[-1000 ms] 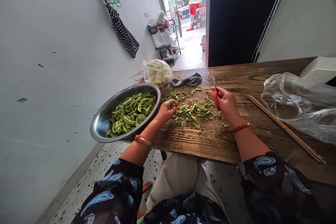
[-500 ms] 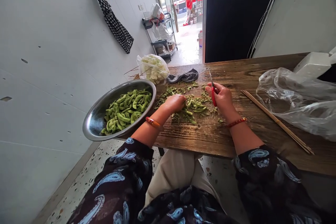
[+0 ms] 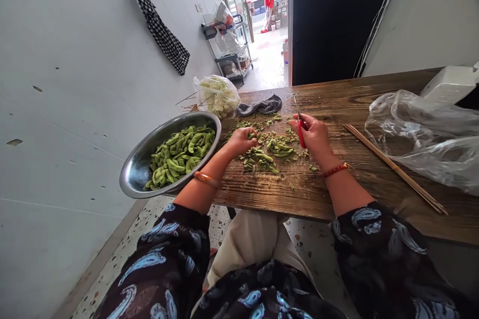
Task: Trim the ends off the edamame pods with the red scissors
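"Two questions: where are the pods [image 3: 182, 153], and which step is this?"

"Most of them are heaped in the bowl [image 3: 133, 182], which juts out past the left edge of the table [image 3: 355, 104]. Can't see what props it up. More lie loose in a pile [image 3: 280, 148], a bit in from the near edge, mixed with scraps [image 3: 250, 163]."

"OK, and what's held?"

"Left hand [image 3: 241, 142] is curled closed with green poking out at the fingertips, so a pod or so, can't tell how many. Right hand [image 3: 314, 137] grips red scissors [image 3: 301, 132], tips toward the far edge. Can't make out whether the blades are parted."

"So the step is...?"

"My read: trimming, pod held, no blade on it. A snip would call for bringing the two together, tips clear of the fingers. Dropping it in the bowl would only need a short swing left over the rim."

"Anything in the way?"

"Mainly the scraps, they make it hard to pick out whole pods. Cloth [image 3: 260, 105] is near the far edge, bag [image 3: 219, 97] of pale veg at the far left corner behind the bowl. Sticks [image 3: 394, 168] lie slanted toward the right end, with crumpled plastic [image 3: 426, 134] beside them and a white box [image 3: 447, 84] by the far right corner. Those look well out of the way, tbh."
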Demonstrator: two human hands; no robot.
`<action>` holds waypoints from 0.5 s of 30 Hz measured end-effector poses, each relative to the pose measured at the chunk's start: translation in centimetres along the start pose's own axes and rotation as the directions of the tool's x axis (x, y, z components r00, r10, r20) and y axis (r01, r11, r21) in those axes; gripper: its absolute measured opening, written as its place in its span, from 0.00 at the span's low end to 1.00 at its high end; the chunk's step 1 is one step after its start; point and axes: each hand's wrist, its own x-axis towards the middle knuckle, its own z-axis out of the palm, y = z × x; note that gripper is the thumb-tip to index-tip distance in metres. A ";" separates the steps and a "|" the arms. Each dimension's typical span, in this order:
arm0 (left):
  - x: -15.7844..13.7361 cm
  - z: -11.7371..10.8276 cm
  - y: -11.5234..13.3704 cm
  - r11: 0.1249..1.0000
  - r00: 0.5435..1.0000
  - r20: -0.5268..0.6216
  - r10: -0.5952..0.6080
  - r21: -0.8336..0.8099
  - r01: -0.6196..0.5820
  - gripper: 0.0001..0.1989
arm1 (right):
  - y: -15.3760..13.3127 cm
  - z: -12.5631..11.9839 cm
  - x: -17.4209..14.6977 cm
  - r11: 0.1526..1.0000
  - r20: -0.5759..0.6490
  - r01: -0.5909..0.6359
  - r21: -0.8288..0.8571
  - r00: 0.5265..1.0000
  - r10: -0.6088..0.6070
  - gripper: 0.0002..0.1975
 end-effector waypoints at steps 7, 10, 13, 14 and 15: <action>-1.9 -0.3 0.6 0.996 0.996 0.068 0.064 -0.064 -0.060 0.14 | 0.0 0.0 -0.1 1.000 0.008 0.010 -0.001 1.000 -0.010 0.26; -2.1 0.6 1.4 0.978 0.985 0.107 0.135 0.144 -0.150 0.12 | -0.2 -0.1 -0.2 1.000 0.007 0.017 -0.007 1.000 -0.017 0.26; -2.2 1.6 2.4 0.905 0.952 0.211 0.221 0.320 -0.281 0.10 | -0.3 -0.1 -0.2 1.000 0.004 0.018 -0.017 1.000 -0.018 0.26; -2.2 1.8 2.7 0.877 0.940 0.257 0.225 0.368 -0.310 0.10 | -0.2 -0.1 -0.2 1.000 0.005 0.018 -0.020 1.000 -0.018 0.26; -2.1 2.0 2.9 0.851 0.931 0.296 0.215 0.410 -0.327 0.10 | -0.2 -0.1 -0.2 1.000 0.006 0.017 -0.022 1.000 -0.017 0.26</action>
